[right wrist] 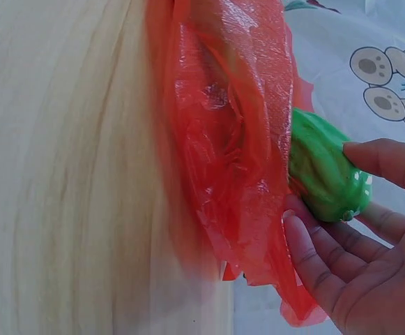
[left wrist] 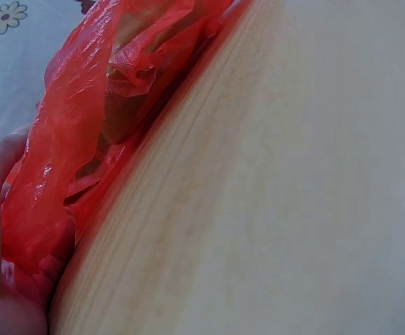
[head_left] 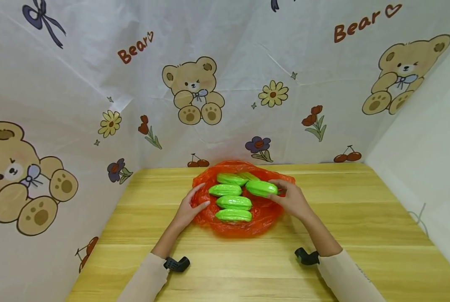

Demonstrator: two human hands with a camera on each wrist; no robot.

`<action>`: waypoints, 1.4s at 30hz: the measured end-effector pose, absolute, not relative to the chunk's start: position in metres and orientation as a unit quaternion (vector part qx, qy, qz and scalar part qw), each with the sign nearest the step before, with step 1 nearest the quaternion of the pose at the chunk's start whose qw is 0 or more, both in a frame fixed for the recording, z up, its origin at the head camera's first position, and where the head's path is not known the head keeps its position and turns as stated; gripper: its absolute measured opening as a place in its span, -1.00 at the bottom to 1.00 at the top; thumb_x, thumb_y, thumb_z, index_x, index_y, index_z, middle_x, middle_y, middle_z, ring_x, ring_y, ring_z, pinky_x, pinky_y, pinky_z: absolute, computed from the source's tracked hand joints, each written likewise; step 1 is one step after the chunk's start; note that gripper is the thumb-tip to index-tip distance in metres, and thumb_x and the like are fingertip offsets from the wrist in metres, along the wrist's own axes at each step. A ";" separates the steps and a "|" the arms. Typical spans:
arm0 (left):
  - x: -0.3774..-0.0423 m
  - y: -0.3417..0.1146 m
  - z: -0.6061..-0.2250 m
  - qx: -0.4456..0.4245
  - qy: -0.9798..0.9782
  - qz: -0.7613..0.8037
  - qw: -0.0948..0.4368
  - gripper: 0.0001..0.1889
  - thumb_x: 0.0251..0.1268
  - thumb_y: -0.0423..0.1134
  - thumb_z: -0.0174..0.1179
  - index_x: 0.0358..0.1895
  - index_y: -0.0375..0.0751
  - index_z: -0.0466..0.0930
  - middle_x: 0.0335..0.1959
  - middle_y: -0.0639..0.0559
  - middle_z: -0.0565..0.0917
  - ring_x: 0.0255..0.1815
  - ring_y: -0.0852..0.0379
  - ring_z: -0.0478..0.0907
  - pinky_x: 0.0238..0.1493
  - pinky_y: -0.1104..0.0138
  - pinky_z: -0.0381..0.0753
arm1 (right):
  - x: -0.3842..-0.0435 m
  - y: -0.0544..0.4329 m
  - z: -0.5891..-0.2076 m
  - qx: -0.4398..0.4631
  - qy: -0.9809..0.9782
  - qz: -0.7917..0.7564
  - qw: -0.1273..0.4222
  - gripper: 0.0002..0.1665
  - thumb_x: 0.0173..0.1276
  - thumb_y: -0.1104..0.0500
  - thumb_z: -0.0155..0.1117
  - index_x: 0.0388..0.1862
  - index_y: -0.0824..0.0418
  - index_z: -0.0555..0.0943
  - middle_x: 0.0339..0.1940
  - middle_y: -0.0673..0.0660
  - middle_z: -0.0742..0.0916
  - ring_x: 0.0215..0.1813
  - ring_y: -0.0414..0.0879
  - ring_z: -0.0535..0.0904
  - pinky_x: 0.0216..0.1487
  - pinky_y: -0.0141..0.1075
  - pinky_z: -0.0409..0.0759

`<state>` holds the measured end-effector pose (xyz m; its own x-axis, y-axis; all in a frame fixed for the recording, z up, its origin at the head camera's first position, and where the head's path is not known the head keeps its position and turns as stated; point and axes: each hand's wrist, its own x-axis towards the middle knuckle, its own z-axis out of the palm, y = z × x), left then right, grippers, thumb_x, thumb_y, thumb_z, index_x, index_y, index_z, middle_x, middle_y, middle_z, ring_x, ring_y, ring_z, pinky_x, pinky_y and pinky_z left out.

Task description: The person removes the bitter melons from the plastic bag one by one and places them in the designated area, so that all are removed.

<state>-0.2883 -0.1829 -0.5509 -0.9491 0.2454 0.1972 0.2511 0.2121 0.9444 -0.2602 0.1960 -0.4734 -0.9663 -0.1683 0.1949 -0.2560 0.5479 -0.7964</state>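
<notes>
A thin red plastic bag (head_left: 260, 218) lies spread open on the table, several glossy green ridged fruits (head_left: 234, 203) inside it. At its right side my right hand (head_left: 292, 199) pinches one green ridged fruit (head_left: 261, 188) by its end, thumb on the near side and fingers on the far side. The right wrist view shows that held fruit (right wrist: 327, 167) partly behind the bag's raised wall. My left hand (head_left: 187, 209) holds the bag's left edge, thumb and fingers parted around the film. In the left wrist view red film (left wrist: 63, 160) covers part of that hand.
The wooden table (head_left: 228, 268) reaches back to a cloth wall (head_left: 240, 126) printed with bears and flowers. Each wrist carries a black camera mount (head_left: 177, 264). A thin pale cord (head_left: 419, 218) hangs at the right edge of the table.
</notes>
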 end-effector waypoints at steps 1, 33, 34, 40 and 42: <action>-0.288 -0.183 -0.550 -0.158 -0.778 -0.608 0.002 -0.29 0.31 -0.01 0.40 0.50 0.24 0.33 0.52 0.07 0.28 0.50 -0.07 0.27 0.37 -0.01 0.43 | -0.260 0.197 -0.472 0.122 -0.879 0.459 0.048 -0.46 0.34 0.24 0.44 0.29 0.29 0.57 0.12 0.27 0.69 0.00 0.14 0.66 -0.01 -0.08 0.70; -0.288 -0.182 -0.548 -0.164 -0.771 -0.616 -0.008 -0.30 0.34 -0.07 0.38 0.51 0.21 0.32 0.52 0.05 0.30 0.46 -0.10 0.33 0.32 -0.02 0.49 | -0.254 0.221 -0.447 0.101 -0.815 0.569 -0.044 -0.39 0.35 0.12 0.46 0.32 0.29 0.54 0.14 0.30 0.66 0.00 0.09 0.67 0.03 -0.03 0.71; -0.288 -0.182 -0.548 -0.163 -0.770 -0.617 -0.009 -0.30 0.34 -0.07 0.38 0.51 0.22 0.32 0.52 0.06 0.30 0.46 -0.09 0.34 0.32 -0.01 0.50 | -0.254 0.222 -0.446 0.102 -0.812 0.573 -0.045 -0.39 0.36 0.12 0.45 0.32 0.29 0.53 0.15 0.30 0.65 0.00 0.08 0.67 0.03 -0.05 0.71; -0.288 -0.182 -0.548 -0.164 -0.768 -0.619 -0.010 -0.30 0.33 -0.05 0.39 0.51 0.23 0.32 0.51 0.08 0.31 0.45 -0.07 0.34 0.30 0.05 0.52 | -0.253 0.229 -0.442 0.110 -0.799 0.590 -0.043 -0.39 0.39 0.11 0.42 0.35 0.29 0.52 0.18 0.30 0.64 -0.03 0.00 0.69 0.03 -0.09 0.71; -0.288 -0.182 -0.549 -0.167 -0.767 -0.619 -0.010 -0.29 0.34 -0.05 0.38 0.52 0.22 0.32 0.52 0.07 0.30 0.46 -0.08 0.34 0.29 0.08 0.53 | -0.253 0.231 -0.442 0.113 -0.795 0.595 -0.042 -0.40 0.41 0.11 0.40 0.36 0.29 0.51 0.17 0.30 0.64 -0.03 0.02 0.69 0.05 -0.03 0.70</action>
